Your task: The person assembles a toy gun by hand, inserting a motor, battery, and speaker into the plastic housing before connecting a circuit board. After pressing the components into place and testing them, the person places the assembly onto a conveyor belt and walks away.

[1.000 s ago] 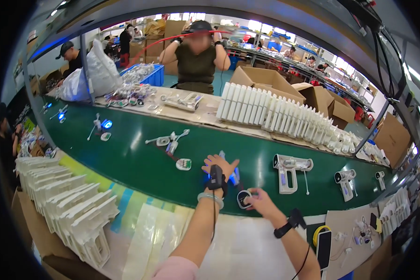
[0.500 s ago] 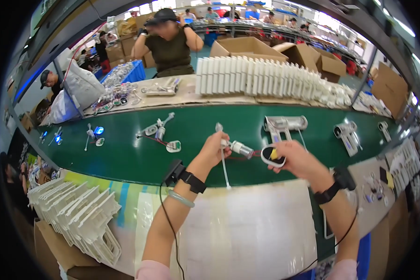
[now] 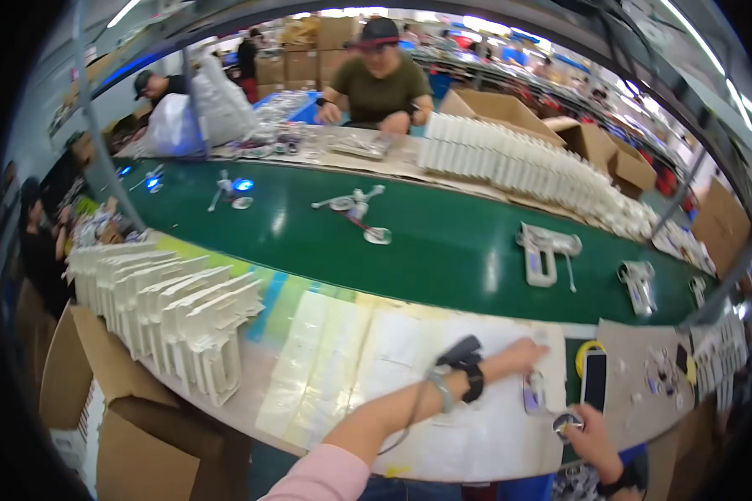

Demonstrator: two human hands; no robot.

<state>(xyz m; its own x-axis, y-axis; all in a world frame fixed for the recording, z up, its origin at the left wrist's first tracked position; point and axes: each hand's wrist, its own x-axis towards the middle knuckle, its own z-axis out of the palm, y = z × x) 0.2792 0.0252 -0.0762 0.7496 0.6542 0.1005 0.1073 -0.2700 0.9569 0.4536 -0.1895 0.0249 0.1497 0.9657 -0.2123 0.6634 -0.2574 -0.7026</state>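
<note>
Low at the right, my right hand [image 3: 595,438] is closed on a round part [image 3: 567,427] with a dark face and a pale rim. My left hand [image 3: 522,357] is over the right end of the white sheet, fingers closed and slightly blurred. A small white and silver motor assembly [image 3: 533,394] hangs or lies just below its fingertips, close to the round part. The fingers hide the top of this assembly. Beside my right hand, a phone [image 3: 594,376] with a white screen lies at the sheet's right edge.
A green conveyor belt [image 3: 443,250] carries white gun-shaped housings [image 3: 543,250] and wired motor assemblies [image 3: 355,203]. White frames [image 3: 167,309] stand stacked at the left above a cardboard box [image 3: 142,434]. Across the belt, a person [image 3: 384,83] sits beside a row of white housings [image 3: 510,159].
Both hands have come back from above the belt to the right end of the sheet, carrying the motor assembly and round part. My view has turned. The person opposite has lowered their hands.
</note>
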